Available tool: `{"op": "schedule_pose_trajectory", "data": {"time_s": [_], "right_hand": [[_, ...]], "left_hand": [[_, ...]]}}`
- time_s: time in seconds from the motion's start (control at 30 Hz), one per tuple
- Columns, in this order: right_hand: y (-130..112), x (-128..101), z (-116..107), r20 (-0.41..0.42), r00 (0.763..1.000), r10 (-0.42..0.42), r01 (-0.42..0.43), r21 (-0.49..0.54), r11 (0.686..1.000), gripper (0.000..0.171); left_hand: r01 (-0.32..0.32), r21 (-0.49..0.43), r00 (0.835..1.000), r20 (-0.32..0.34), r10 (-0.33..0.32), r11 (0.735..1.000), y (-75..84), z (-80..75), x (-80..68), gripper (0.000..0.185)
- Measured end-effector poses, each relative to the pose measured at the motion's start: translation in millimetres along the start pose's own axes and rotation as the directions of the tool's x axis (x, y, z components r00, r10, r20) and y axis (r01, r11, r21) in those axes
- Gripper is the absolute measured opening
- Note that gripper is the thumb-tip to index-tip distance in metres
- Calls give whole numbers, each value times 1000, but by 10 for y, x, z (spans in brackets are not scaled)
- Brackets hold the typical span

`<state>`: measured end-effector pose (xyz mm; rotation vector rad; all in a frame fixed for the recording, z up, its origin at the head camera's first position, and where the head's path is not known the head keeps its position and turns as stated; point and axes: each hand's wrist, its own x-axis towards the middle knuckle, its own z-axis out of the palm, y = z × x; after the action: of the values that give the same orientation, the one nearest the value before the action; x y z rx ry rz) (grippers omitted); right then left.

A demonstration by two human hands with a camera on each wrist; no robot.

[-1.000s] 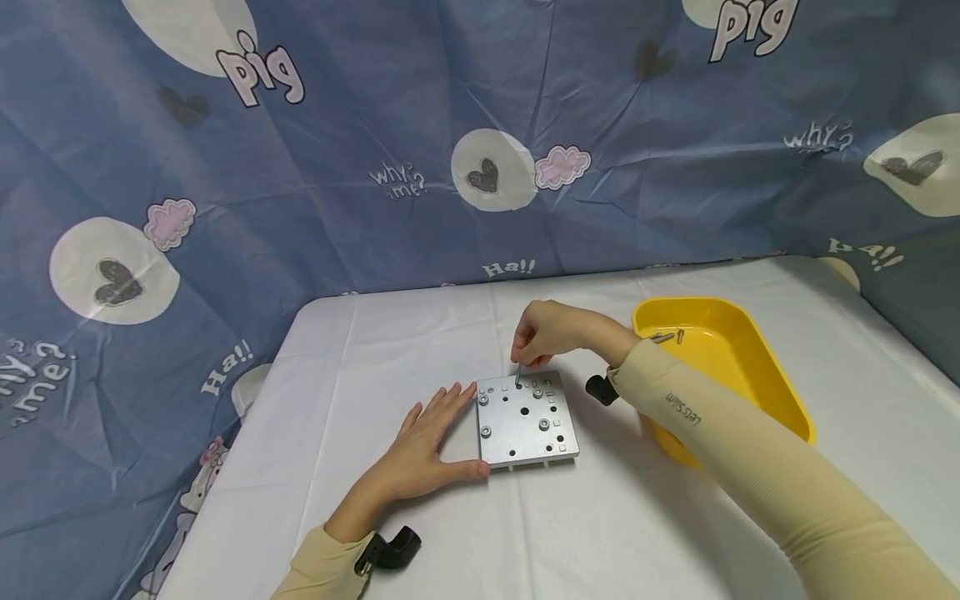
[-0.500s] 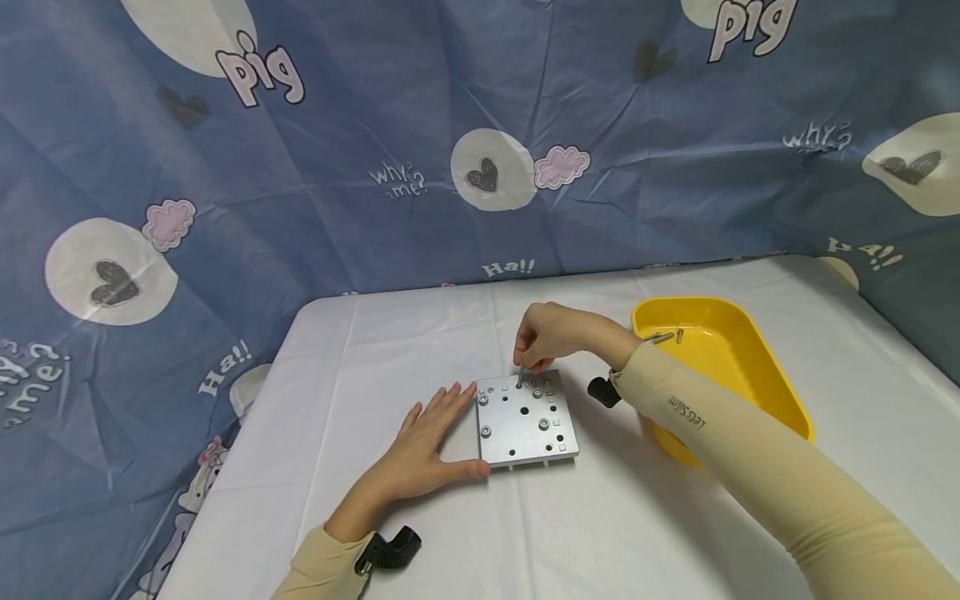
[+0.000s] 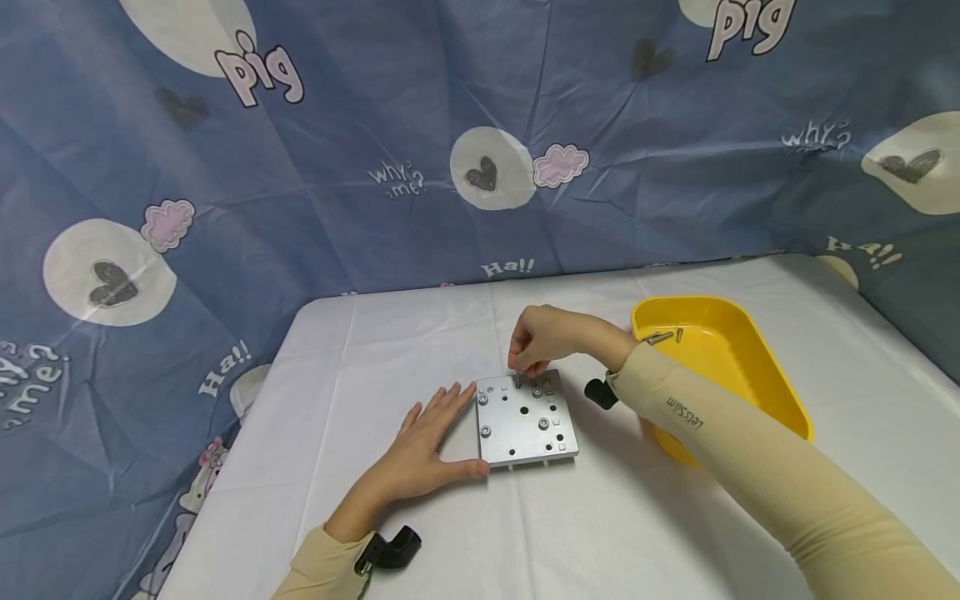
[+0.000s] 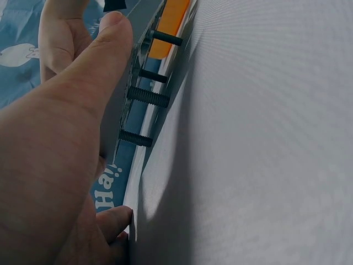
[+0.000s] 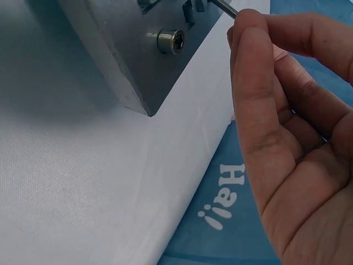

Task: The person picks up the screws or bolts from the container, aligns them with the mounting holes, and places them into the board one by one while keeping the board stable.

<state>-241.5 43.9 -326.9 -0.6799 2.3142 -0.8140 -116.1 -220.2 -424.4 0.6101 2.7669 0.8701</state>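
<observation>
A square silver metal plate (image 3: 517, 433) with several holes and socket-head screws lies raised a little off the white table. My left hand (image 3: 420, 462) has its fingers spread straight along the plate's left side, the thumb at the near left corner. In the left wrist view, threaded screw shafts (image 4: 149, 96) stick out from the plate's underside. My right hand (image 3: 551, 337) is over the plate's far edge and pinches a thin threaded screw (image 5: 225, 8) between thumb and fingertips. Its tip is at the plate; the pinched end is hidden by the fingers.
A yellow tray (image 3: 776, 387) stands to the right, partly under my right forearm, with a few small metal parts (image 3: 660, 337) inside. The white table (image 3: 405, 350) ends at a blue printed cloth (image 3: 337, 192) hanging behind. Each wrist wears a black camera.
My right hand shifts slightly right, then back left and a little lower toward the plate, still pinching the screw. The left hand and the plate stay put.
</observation>
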Motion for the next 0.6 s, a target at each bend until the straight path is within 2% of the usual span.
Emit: {"op": "schedule_pose_trajectory", "data": {"time_s": [0.6], "right_hand": [[-22,-10,-12,19,1000,1,-1,0,1000,11]], "left_hand": [[2,-1,1000,5,-2,1000,-1,-6,7,112]]}}
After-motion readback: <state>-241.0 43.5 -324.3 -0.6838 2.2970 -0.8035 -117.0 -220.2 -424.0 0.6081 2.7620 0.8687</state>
